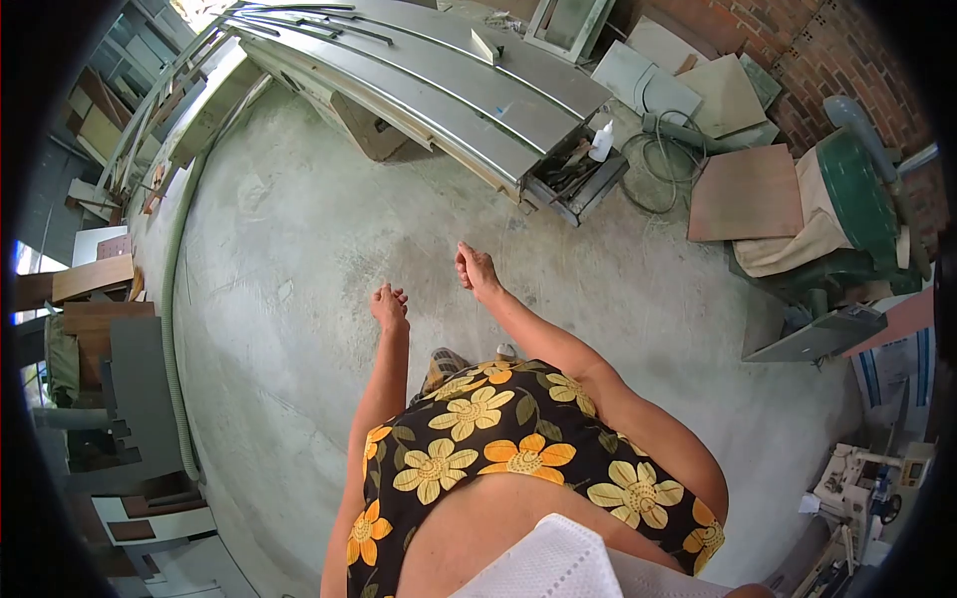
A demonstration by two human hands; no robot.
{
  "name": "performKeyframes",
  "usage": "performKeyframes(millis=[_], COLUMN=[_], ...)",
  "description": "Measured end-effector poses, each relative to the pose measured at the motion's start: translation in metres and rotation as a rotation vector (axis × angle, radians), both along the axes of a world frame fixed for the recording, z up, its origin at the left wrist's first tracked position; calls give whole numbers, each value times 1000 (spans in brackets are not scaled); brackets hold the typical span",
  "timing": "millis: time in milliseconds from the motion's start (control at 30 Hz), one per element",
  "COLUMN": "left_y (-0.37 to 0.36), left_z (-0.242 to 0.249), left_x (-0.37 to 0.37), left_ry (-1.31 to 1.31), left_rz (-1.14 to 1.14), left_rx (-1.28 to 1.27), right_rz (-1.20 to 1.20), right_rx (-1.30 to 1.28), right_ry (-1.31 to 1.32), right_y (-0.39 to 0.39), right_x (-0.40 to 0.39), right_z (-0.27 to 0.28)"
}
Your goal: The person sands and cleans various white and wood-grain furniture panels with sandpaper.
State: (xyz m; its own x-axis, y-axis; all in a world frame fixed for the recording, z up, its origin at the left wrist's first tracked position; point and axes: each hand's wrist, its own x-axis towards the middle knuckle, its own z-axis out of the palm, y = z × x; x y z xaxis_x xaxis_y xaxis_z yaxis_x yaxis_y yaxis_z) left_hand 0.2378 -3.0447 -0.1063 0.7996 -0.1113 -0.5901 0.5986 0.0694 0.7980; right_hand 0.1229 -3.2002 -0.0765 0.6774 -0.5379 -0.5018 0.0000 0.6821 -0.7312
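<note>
My left hand (pixel 390 306) is held out over the grey concrete floor (pixel 289 339), its fingers curled in and nothing visible in them. A little farther forward and to the right is my right hand (pixel 478 271), also closed with the thumb near the fingers; no object shows in it. The two hands are apart and touch nothing. Nearest beyond them stands a long metal machine table (pixel 439 80) with rails. On its near end a tray (pixel 578 194) holds dark tools and a white bottle (pixel 601 142).
A ribbed hose (pixel 171 329) runs along the floor at left, beside stacked boards (pixel 145 399). To the right are a coiled cable (pixel 648 184), leaning panels (pixel 743 194) and a green machine (pixel 857 189). More equipment (pixel 867 498) stands at lower right.
</note>
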Motion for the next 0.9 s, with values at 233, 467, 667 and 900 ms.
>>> performKeyframes(millis=[233,467,667,900], left_y=[-39,-98,-135,-146], left_z=[-19,-4,12,-4], left_x=[44,132,211,244], left_ry=[59,34,2,89], left_rz=[-53,-139,-213,-219], left_rx=[35,2,-94,-95], right_rz=[-22,-2,32,21], right_rx=[-75,-225,-392,-449], right_ry=[16,-4,-88,-33], right_y=[-39,-68,-90,-106], right_x=[35,124,204,240], right_z=[-7,17,50,51])
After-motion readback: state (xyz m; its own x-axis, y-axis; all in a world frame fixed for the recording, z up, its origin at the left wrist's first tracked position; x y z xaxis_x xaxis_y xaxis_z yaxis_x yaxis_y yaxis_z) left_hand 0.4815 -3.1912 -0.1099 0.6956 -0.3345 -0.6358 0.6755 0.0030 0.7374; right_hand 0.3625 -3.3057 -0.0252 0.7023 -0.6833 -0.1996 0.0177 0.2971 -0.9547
